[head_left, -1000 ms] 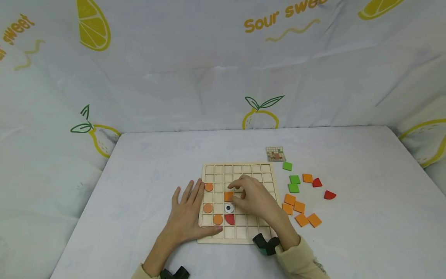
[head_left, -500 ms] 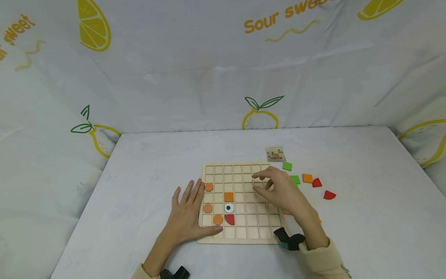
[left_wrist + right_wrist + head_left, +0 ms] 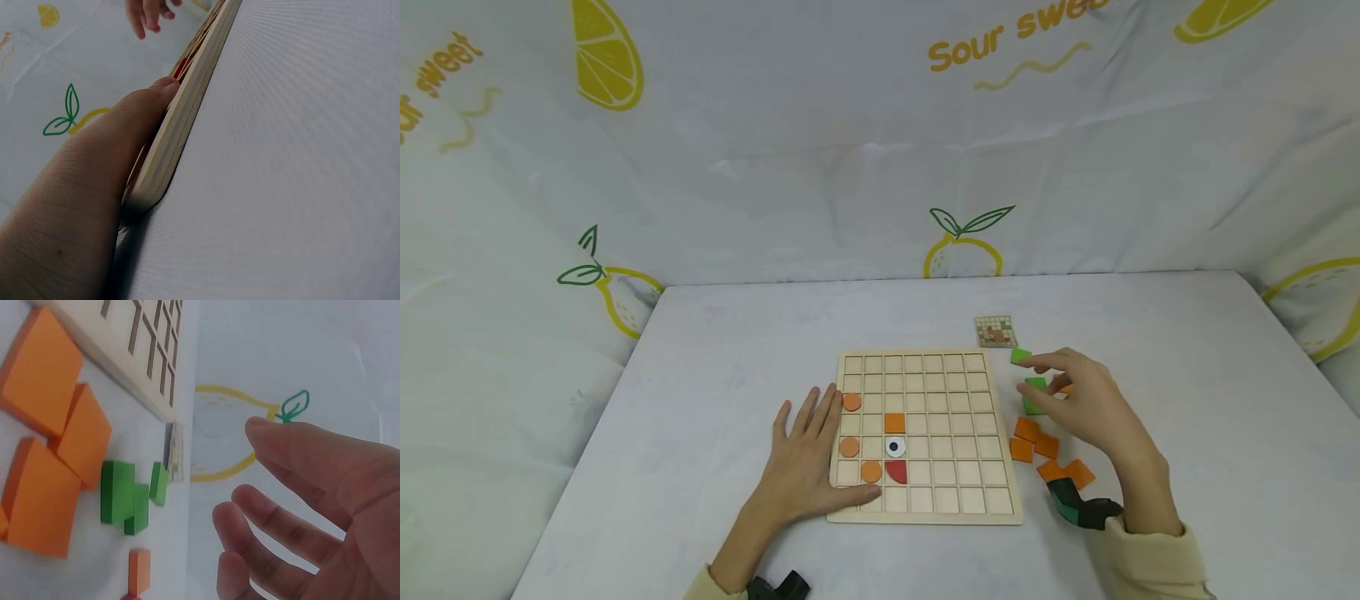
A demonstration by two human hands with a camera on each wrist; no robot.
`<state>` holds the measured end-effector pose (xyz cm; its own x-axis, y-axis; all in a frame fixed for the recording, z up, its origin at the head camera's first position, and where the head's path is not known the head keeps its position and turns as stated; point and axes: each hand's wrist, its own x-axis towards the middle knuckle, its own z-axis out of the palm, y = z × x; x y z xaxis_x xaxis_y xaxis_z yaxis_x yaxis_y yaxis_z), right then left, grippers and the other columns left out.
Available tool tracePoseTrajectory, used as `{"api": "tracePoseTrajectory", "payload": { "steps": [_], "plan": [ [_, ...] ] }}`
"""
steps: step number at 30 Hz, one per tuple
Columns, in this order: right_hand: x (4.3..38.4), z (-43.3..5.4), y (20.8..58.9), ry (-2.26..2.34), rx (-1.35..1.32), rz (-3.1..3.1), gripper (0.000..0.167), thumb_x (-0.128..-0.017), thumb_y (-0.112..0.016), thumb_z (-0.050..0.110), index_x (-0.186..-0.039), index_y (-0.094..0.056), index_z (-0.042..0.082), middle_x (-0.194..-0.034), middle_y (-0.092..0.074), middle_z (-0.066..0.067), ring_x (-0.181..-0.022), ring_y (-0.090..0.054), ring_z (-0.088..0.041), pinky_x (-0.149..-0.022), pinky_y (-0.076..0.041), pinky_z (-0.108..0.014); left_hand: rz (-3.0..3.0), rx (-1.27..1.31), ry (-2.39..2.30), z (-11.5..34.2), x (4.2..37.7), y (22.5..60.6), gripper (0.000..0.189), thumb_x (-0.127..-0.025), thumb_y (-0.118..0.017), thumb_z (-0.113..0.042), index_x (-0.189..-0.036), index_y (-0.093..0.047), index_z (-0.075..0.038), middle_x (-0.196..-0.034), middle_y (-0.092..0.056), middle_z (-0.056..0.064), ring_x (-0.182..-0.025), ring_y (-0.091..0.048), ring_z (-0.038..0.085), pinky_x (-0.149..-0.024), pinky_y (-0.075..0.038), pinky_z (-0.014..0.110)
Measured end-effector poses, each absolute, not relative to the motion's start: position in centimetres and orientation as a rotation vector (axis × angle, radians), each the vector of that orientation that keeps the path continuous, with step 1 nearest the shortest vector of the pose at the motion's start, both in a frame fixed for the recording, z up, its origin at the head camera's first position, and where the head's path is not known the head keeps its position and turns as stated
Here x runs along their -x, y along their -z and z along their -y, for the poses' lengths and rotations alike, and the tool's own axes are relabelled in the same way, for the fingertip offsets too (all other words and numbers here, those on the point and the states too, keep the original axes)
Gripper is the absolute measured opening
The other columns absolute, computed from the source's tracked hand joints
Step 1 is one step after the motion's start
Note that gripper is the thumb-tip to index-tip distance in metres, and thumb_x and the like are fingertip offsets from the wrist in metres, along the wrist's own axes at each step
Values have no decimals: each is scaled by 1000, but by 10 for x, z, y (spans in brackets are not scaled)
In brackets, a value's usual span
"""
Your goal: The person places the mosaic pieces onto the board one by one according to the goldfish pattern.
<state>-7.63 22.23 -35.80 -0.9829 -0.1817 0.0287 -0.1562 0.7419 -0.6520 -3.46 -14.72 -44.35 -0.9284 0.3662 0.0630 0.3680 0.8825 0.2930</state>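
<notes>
A pale wooden grid board (image 3: 957,425) lies on the table. My left hand (image 3: 801,467) rests flat over its left edge, fingers spread, with the thumb (image 3: 140,119) along the near corner. In the board's squares sit several orange discs (image 3: 871,472), an orange square tile (image 3: 895,423), a black-and-white eye disc (image 3: 895,447) and a red quarter-round piece (image 3: 897,472). To the right of the board my right hand (image 3: 1086,404) hovers above the loose tiles, thumb and fingers apart, holding nothing. Green tiles (image 3: 119,492) lie below its fingertips, and it partly hides the red pieces.
Several loose orange square tiles (image 3: 1047,445) lie beside the board's right edge. A small printed pattern card (image 3: 996,332) lies beyond the board's far right corner. White cloth printed with lemons (image 3: 820,167) hangs behind the table.
My right hand has withdrawn from the orange square tile on the board and moved right, over the loose tiles. The left hand has stayed on the board.
</notes>
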Motion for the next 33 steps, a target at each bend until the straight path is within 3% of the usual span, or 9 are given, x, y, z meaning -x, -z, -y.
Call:
{"api": "tracePoseTrajectory", "payload": {
  "steps": [4,9,15,23,33],
  "plan": [
    [77,-241,360,1034,199,-2940,39,-93,-75,20,-127,-70,1,-122,-68,-26,-93,-69,-35,-70,-54,-30,3041,597,473,147,35,443,133,-69,-57,-92,-164,-17,-7,-173,-18,9,-160,-17,35,-121,-8,68],
    [77,-261,366,1003,85,-2948,41,-94,-74,20,-129,-67,0,-128,-63,-29,-96,-68,-41,-59,-53,-26,3024,606,468,147,35,444,133,-70,-55,-93,-164,-18,-7,-173,-18,9,-160,-17,35,-121,-8,68],
    [76,-280,374,929,-48,-2918,46,-96,-71,24,-133,-63,-2,-135,-55,-32,-102,-65,-50,-67,-61,-43,3021,611,457,148,35,445,133,-70,-49,-97,-164,-19,-6,-173,-19,10,-160,-18,35,-121,-8,68],
    [77,-291,385,861,-56,-2826,51,-92,-75,23,-133,-62,-4,-134,-52,-36,-94,-68,-40,-70,-60,-39,3039,607,465,148,35,444,133,-70,-55,-93,-164,-17,-7,-173,-17,10,-160,-17,35,-121,-8,68],
    [80,-297,391,746,-25,-2798,50,-91,-74,20,-132,-62,-5,-125,-52,-37,-95,-60,-45,-79,-59,-54,3024,605,457,149,35,446,134,-70,-48,-98,-164,-19,-7,-173,-19,10,-160,-18,35,-121,-8,67]
  ]
}}
